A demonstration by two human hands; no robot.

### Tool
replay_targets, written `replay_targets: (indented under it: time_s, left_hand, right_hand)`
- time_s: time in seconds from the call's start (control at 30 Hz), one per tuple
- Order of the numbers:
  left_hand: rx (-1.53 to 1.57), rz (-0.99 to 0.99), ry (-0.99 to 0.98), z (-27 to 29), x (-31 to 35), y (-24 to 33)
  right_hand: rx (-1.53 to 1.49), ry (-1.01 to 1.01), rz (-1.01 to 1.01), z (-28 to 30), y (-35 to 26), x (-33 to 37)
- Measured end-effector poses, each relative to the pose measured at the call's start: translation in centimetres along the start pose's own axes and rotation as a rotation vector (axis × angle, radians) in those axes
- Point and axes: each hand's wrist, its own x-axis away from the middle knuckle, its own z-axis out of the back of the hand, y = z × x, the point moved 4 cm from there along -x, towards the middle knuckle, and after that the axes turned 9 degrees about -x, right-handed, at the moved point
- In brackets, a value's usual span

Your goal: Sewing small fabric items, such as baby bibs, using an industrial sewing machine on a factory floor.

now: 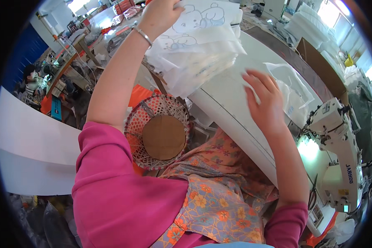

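At the far edge of the view, my left hand (160,16) is closed on the near-left edge of a white fabric piece (202,18) printed with a cartoon bear outline; part of the hand is cut off by the frame. Under it lies a thick stack of thin white fabric pieces (206,62), its lower edges hanging over the table edge. My right hand (265,99) hovers over the white worktable (223,93), fingers apart and slightly blurred, holding nothing. Beside it, another sheer white piece (291,93) lies near the sewing machine (339,144), whose lamp is lit.
A woven basket (130,136) with a cardboard disc (164,137) in its bottom stands left of my lap. Scissors (313,192) lie by the machine. A cardboard panel (318,62) edges the table's far right. Another person (32,82) sits far left among cluttered benches.
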Motion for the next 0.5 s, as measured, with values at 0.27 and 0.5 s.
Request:
replay_targets:
  time_s: [0.27, 0.5]
  left_hand:
    - [-0.137, -0.078, 0.259, 2.3, -3.5, -2.2]
    - [0.067, -0.161, -0.072, 0.0, -0.4, -0.2]
  right_hand:
    - [0.317, -0.057, 0.109, -8.2, 1.5, -9.7]
    - [0.191, 0.071, 0.193, -7.1, 3.1, -9.9]
